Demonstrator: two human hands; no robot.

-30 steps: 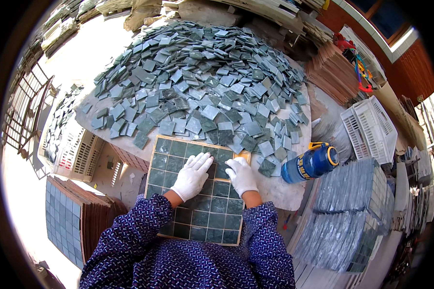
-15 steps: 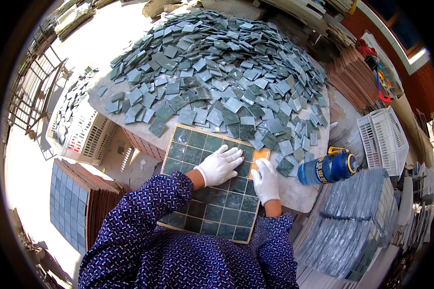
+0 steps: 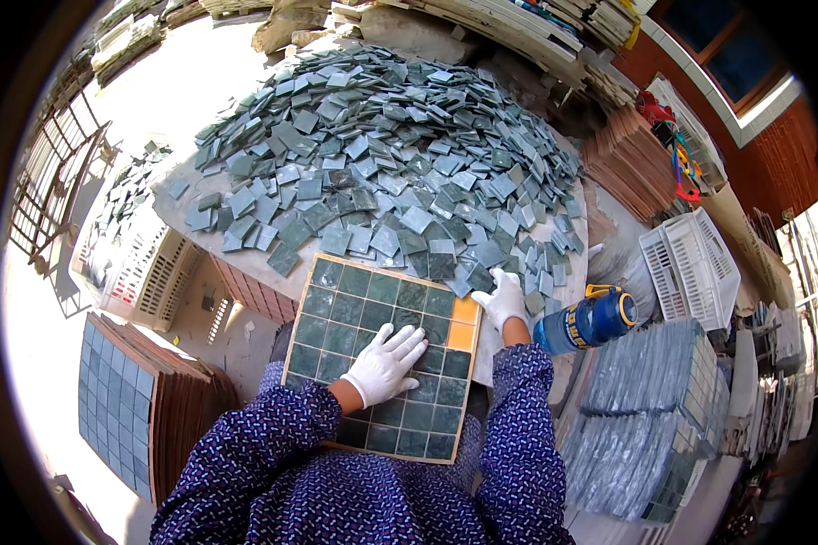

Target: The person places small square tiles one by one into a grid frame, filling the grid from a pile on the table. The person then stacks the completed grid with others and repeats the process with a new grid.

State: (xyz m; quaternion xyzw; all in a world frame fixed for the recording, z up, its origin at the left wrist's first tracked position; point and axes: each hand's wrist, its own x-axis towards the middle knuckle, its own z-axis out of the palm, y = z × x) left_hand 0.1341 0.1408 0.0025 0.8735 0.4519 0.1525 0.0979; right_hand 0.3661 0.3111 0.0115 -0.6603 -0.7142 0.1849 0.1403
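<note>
A square tray [image 3: 302, 363] with a light wooden rim lies tilted over my lap, its far edge by the table. Rows of dark green stone tiles [image 3: 343, 307] fill most of it, while two orange cells [image 3: 463, 324] at the far right lie bare. My left hand [image 3: 386, 366], in a white knit glove, rests flat on the tiles near the middle, fingers spread. Just past the tray's far right corner, my gloved right hand [image 3: 503, 301] reaches to the nearest loose tiles [image 3: 441, 263], thumb and forefinger apart. I see nothing held in it.
A large heap of loose green tiles [image 3: 364, 127] covers the table [image 3: 177, 202]. To the right stand a blue bottle [image 3: 583, 322], wrapped tile stacks [image 3: 641, 377] and white crates [image 3: 691, 268]. On the left are stacked tile sheets [image 3: 118, 400] and a tile-filled white crate [image 3: 154, 277].
My right hand has moved off the tray's right edge toward the loose tiles. My left hand has slid nearer to me across the tiles. The whole view has shifted a little.
</note>
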